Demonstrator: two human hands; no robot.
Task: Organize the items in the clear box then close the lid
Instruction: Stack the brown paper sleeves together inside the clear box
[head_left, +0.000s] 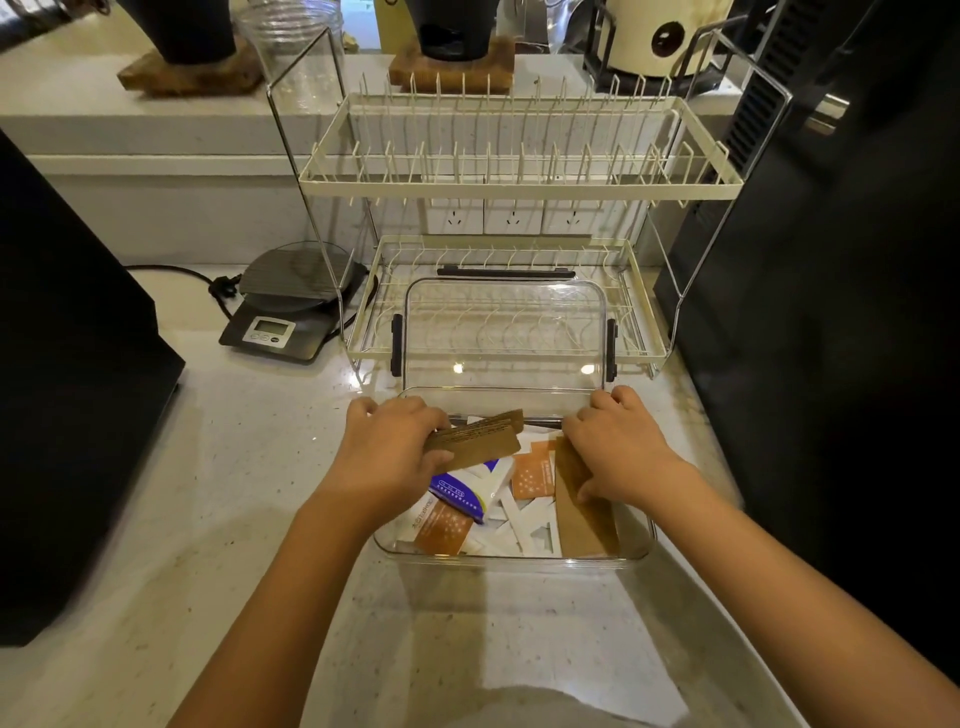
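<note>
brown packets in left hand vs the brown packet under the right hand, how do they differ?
The brown packets in the left hand are lifted above the clear box, lying crosswise and pinched as a stack. The brown packet under the right hand lies lengthwise along the box's right wall, pressed down. Both are plain kraft-brown paper.

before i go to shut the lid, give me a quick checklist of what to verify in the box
1. Lid free to swing down: ok, it stands open behind the clear box, leaning on the dish rack.
2. Hands out of the box: not ok, left hand holds brown sleeves over it and right hand presses a brown sleeve at the right wall.
3. Packets sorted: not ok, orange packets, white sachets and a blue-and-white packet lie jumbled.
4. Nothing above the rim: not ok, the left-hand sleeves are raised.
5. Side latches intact: cannot tell.
</note>
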